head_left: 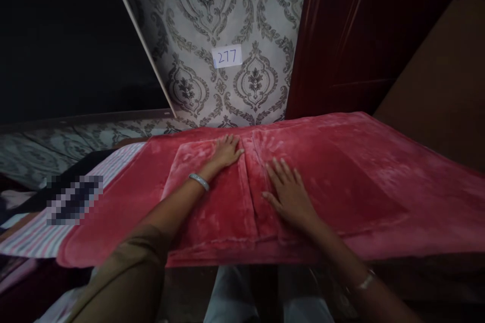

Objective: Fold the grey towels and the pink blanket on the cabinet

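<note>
A folded red plush cloth lies over a larger red plush cover on the surface before me. Its two folded sides meet near the middle, with a narrow dark gap between them. My left hand lies flat on the left folded side, close to its inner edge, fingers apart. On the right side, my right hand rests with its palm down and its fingers spread. Neither hand holds anything. Whether the cloth is a garment or a blanket, I cannot tell.
A striped cloth sticks out at the left, with a blurred patch over it. Behind stands a patterned wall bearing a paper marked 277. A dark screen is at upper left, a dark red door at upper right.
</note>
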Available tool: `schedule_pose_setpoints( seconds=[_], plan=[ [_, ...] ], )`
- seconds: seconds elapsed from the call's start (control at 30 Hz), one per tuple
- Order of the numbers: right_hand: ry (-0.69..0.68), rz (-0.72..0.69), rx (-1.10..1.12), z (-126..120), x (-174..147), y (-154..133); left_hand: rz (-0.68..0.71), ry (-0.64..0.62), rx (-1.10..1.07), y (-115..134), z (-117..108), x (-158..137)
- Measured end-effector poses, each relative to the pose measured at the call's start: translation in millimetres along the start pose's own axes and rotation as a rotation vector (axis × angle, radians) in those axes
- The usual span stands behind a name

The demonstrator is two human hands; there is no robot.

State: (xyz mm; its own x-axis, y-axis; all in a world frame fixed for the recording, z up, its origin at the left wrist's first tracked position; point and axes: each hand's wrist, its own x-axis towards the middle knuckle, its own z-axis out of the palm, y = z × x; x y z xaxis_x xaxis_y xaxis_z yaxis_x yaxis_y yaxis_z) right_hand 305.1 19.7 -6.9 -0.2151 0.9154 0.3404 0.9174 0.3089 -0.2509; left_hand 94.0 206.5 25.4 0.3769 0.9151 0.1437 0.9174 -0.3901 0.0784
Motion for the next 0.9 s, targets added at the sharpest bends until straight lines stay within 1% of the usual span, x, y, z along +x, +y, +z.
schedule_pose_setpoints(
  seconds=[0.07,0.1,0.17,0.23,0.33,0.4,0.47,0.57,0.63,0.7,0.8,0.9],
  plan=[
    [-0.135,-0.030,-0.074,17.0,0.6,3.6,-0.061,-0.080,0.013,9.7,10.0,-10.2],
    [-0.174,-0.049,-0.091,23.9,-0.6,4.1,-0.090,-0.109,0.020,13.2,13.6,-13.0],
    [-0.191,-0.066,-0.097,31.6,-3.5,3.8,-0.124,-0.138,0.027,17.6,15.9,-14.8],
    [-0.196,-0.065,-0.078,31.6,-4.7,3.1,-0.134,-0.171,0.012,19.8,10.7,-13.0],
    [-0.226,-0.041,-0.046,23.8,-1.8,3.9,-0.131,-0.231,-0.038,23.9,-5.9,-12.0],
    [-0.250,-0.031,-0.022,18.6,1.2,5.9,-0.112,-0.219,-0.057,28.8,-16.9,-18.9],
    [-0.273,-0.027,0.016,16.0,1.8,7.6,-0.093,-0.188,-0.068,35.3,-23.9,-35.4],
    [-0.238,-0.005,0.059,17.6,-6.4,3.9,-0.057,-0.130,-0.063,46.5,-23.4,-74.7],
    [-0.193,0.016,0.038,20.3,-16.2,-3.6,-0.025,-0.127,-0.057,54.1,-16.2,-102.3],
    [-0.183,0.037,0.000,22.2,-25.1,-12.3,-0.011,-0.144,-0.044,61.1,-6.1,-123.0],
    [-0.175,0.047,-0.015,22.4,-31.0,-19.4,-0.028,-0.140,-0.024,67.9,6.1,-135.0],
    [-0.142,0.034,0.000,22.9,-30.6,-16.0,-0.038,-0.125,-0.056,68.9,7.4,-131.9]
  ],
)
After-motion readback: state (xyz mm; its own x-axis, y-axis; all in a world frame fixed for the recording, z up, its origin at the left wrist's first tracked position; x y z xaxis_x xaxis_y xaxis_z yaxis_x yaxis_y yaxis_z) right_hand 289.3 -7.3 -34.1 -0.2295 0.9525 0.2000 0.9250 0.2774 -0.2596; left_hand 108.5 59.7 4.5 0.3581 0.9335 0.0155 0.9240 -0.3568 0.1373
